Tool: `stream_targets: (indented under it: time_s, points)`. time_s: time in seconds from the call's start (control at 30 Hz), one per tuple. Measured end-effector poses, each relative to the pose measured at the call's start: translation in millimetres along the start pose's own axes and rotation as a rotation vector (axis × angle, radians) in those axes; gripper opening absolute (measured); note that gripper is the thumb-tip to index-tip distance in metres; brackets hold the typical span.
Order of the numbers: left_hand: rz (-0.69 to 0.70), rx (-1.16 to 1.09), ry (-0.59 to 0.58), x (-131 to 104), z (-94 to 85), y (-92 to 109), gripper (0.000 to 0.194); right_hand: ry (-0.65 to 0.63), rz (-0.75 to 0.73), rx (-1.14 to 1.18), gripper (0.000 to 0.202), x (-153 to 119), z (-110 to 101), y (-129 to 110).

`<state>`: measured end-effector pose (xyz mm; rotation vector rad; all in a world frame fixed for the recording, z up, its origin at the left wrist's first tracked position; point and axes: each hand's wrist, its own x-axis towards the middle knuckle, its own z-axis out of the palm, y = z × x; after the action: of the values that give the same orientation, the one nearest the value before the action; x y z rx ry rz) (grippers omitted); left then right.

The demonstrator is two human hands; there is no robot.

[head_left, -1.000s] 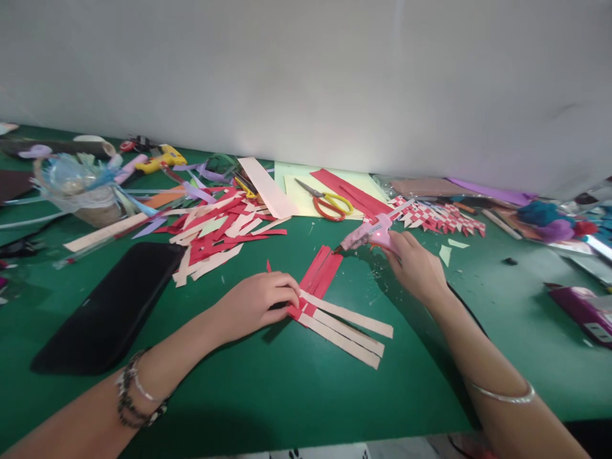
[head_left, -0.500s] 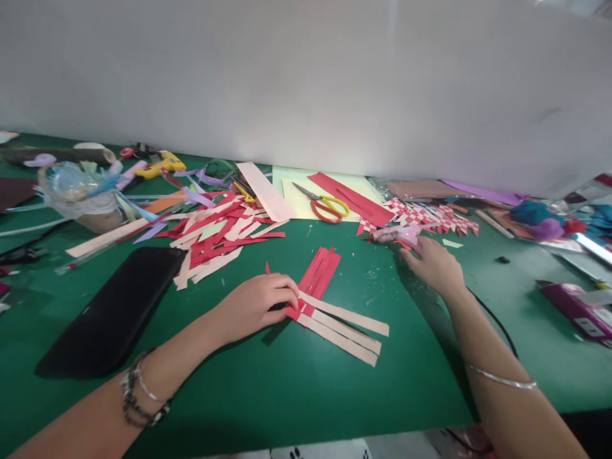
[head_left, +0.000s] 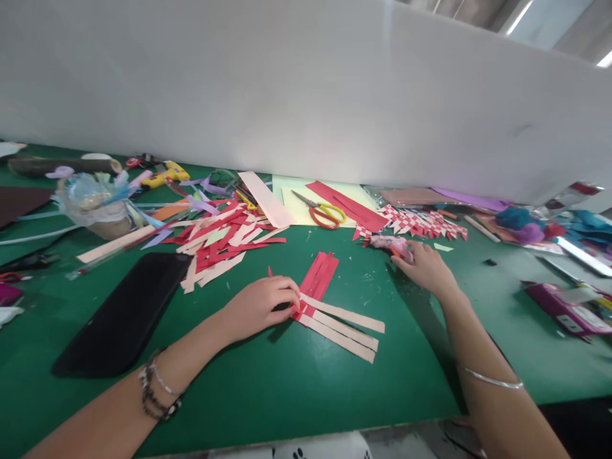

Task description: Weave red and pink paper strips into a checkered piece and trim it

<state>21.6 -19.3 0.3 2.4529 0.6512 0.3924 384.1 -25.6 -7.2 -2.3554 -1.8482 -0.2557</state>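
Red paper strips [head_left: 321, 274] and cream paper strips [head_left: 347, 331] cross each other in a small weave on the green table. My left hand [head_left: 268, 305] pinches the weave's left corner, its fingertips closed on the paper. A thin red tip sticks up behind its knuckles. To the right, my right hand [head_left: 424, 268] is wrapped round a pink glue gun [head_left: 391, 245], whose nozzle points left near the finished red-and-white woven pieces [head_left: 415, 222]. Its handle is partly hidden by the fingers.
Scissors [head_left: 321, 210] lie on pale yellow paper at the back. A pile of cut strips [head_left: 224, 236], a black case [head_left: 122, 315] and a wrapped basket [head_left: 102, 213] are at the left. A purple tool [head_left: 564, 309] lies at the right.
The view has shifted slightly. The glue gun looks lower in my right hand, its nozzle still pointing left. My left hand keeps its pinch on the weave.
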Motion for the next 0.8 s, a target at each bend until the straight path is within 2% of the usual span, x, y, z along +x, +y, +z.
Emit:
stream_targets:
  time_s: [0.13,0.2,0.3,0.37,0.43,0.5,0.6,0.8]
  points:
    - [-0.017,-0.019,0.003,0,0.8,-1,0.012,0.182,-0.093,0.166,0.04,-4,-7,-8]
    - [-0.026,-0.025,0.006,0,1.3,-1,0.011,0.221,-0.148,0.245,0.033,-6,-17,-17]
    - [-0.028,-0.023,0.008,1,1.4,-2,0.01,0.173,-0.076,0.16,0.04,-9,-21,-20]
    - [-0.03,-0.022,0.009,1,1.2,-2,0.011,0.056,0.035,0.06,0.045,-9,-13,-11]
    - [-0.03,-0.025,0.01,1,0.9,-1,0.011,-0.085,0.093,0.053,0.03,-6,0,3]
    - [-0.031,-0.028,0.009,1,0.7,-1,0.011,-0.118,0.093,0.097,0.018,-3,12,17]
    - [-0.031,-0.035,0.015,0,0.9,-1,0.011,-0.085,0.11,0.181,0.021,2,19,28]
    - [-0.021,-0.027,0.023,0,1.5,-4,0.011,0.06,0.194,0.377,0.038,4,9,30]
